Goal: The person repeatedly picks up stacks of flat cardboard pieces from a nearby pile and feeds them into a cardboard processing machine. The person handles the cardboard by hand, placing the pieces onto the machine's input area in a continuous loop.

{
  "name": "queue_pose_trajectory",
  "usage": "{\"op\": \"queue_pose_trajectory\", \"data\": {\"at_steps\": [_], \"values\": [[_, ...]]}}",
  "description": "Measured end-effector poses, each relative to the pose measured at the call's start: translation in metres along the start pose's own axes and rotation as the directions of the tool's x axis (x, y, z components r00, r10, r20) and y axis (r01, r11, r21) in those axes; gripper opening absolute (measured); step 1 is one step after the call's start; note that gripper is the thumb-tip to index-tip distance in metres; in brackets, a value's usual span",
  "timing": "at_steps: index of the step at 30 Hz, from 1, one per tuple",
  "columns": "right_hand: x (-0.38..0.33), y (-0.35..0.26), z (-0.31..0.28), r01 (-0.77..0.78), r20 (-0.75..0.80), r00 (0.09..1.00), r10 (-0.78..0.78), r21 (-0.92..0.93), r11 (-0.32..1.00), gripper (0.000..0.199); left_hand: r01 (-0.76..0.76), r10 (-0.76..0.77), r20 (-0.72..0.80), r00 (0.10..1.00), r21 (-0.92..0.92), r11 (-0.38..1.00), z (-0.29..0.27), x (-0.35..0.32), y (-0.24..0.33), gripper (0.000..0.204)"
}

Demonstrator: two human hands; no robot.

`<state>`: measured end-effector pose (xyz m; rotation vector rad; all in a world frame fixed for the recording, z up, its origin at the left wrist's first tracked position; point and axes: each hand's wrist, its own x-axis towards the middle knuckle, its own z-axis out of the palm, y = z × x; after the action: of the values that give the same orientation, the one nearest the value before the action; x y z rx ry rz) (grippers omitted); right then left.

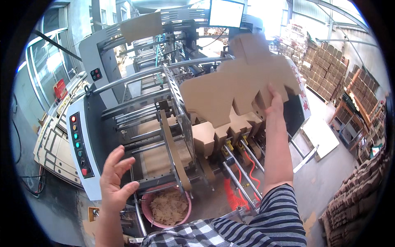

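My right hand [275, 102] grips flat die-cut cardboard blanks [242, 80] by their near right edge. They are raised over the right side of a large machine [105, 103], and whether there is one sheet or several I cannot tell. Just below them, a stack of similar brown cardboard blanks [204, 136] stands in the machine's feed section. My left hand [116, 179] is held up, empty, with fingers apart, near the machine's front left corner. Close by it is a control panel [80, 144] with lit buttons.
A pink tub [188, 210] of cardboard scraps sits under the machine's front. Metal rods [240, 183] and red coiled air hoses [233, 197] stick out toward me. Bundled cardboard [354, 206] is piled at the right, with taller stacks [325, 72] behind. A bright screen [226, 13] stands at the back.
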<state>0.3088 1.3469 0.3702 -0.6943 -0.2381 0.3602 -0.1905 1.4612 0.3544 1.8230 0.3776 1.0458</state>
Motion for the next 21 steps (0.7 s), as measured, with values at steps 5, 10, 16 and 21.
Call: {"op": "queue_pose_trajectory", "data": {"at_steps": [5,10,16,21], "values": [[0.054,0.067,-0.069,-0.305,-0.074,0.949,0.306,0.021,0.952,0.035,0.213,-0.213,0.064,0.975,0.006,0.977,-0.012,-0.026,-0.045,0.077],[0.098,0.150,-0.145,-0.359,-0.154,0.925,0.349,-0.044,0.932,0.029,0.474,-0.475,0.008,0.880,0.067,0.878,-0.024,-0.057,-0.078,0.075],[0.106,0.203,-0.154,-0.445,-0.347,0.884,0.315,-0.415,0.793,0.049,0.678,-0.678,-0.054,0.733,-0.021,0.735,-0.032,-0.080,-0.100,0.067],[0.093,0.159,-0.123,-0.736,-0.456,0.663,0.593,-0.543,0.404,0.083,0.625,-0.624,-0.047,0.780,0.016,0.781,-0.036,-0.099,-0.116,0.062]]}}
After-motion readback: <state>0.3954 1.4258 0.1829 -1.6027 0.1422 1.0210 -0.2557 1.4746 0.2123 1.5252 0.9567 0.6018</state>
